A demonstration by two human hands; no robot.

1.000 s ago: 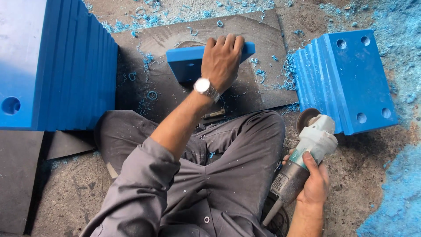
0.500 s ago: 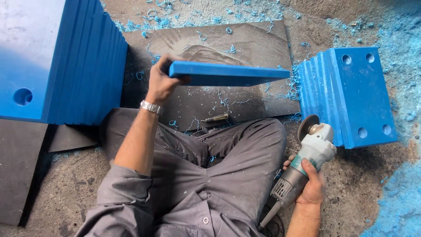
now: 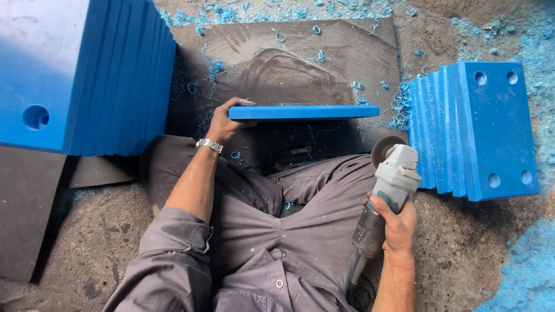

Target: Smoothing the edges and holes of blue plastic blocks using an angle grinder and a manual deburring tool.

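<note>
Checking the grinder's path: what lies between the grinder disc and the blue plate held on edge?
Nothing solid. In the head view, only dark board with a few blue shavings separates the angle grinder from the blue plate.

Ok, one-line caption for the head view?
Seated worker's left hand holds a blue plate on edge; right hand grips an angle grinder between two plate stacks.

Plate [image 3: 303, 112]: blue. Stacked plates [image 3: 480, 130]: blue. Grinder [image 3: 388, 190]: pale green, black handle. Trousers [image 3: 277, 231]: grey. Shavings [image 3: 523, 277]: light blue.
</note>
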